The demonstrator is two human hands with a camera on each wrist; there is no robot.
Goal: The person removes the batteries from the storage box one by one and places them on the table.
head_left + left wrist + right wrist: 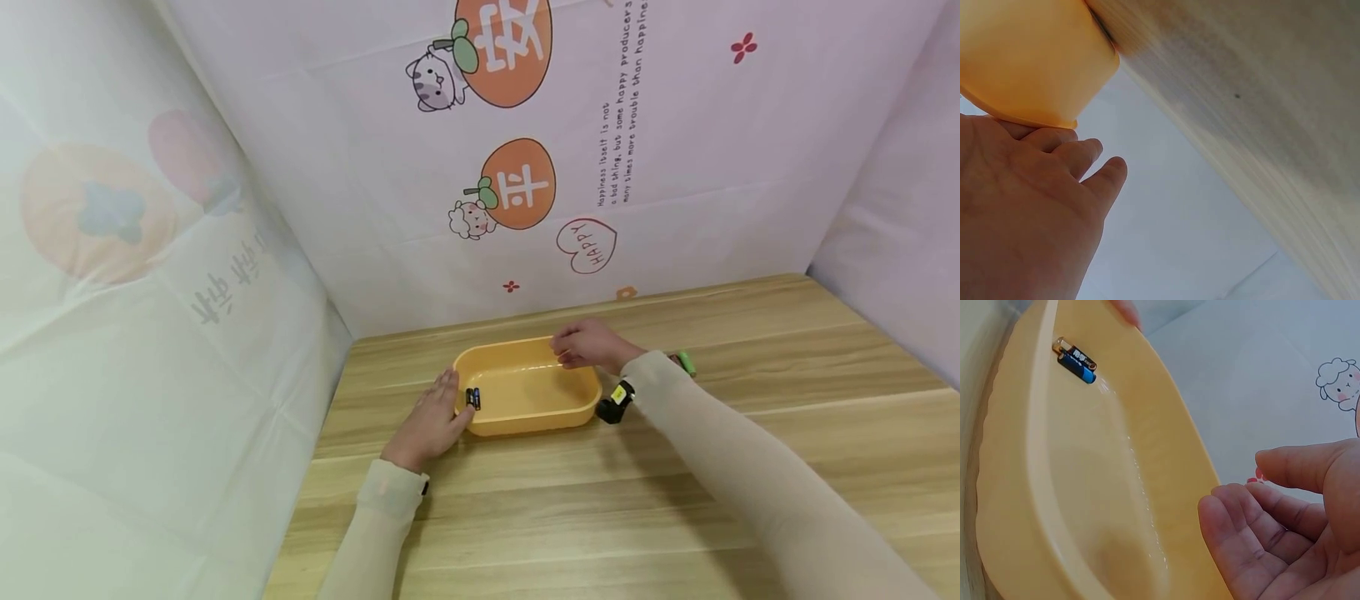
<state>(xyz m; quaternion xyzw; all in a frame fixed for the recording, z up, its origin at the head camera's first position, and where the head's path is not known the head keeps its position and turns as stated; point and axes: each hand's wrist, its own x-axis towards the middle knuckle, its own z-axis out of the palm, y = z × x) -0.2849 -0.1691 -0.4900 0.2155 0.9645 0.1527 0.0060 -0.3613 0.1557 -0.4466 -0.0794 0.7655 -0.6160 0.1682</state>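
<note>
A yellow oval plastic basin (532,423) stands on the table. Two small dark batteries with blue parts (1079,365) lie side by side inside its left end. My left hand (429,425) rests against the basin's left rim, its fingers fairly straight and touching the edge; the left wrist view shows the palm (1029,200) beside the rim. My right hand (592,343) hovers at the far right rim. Its fingers are loosely bent and the thumb stands apart from them, with nothing between in the right wrist view.
Partly hidden behind my right sleeve, a green object with a dark part beside it (687,362) lies on the wooden table (525,517). White printed cloth (375,208) hangs along the table's back and sides. A black wrist camera (615,404) sits on my right wrist.
</note>
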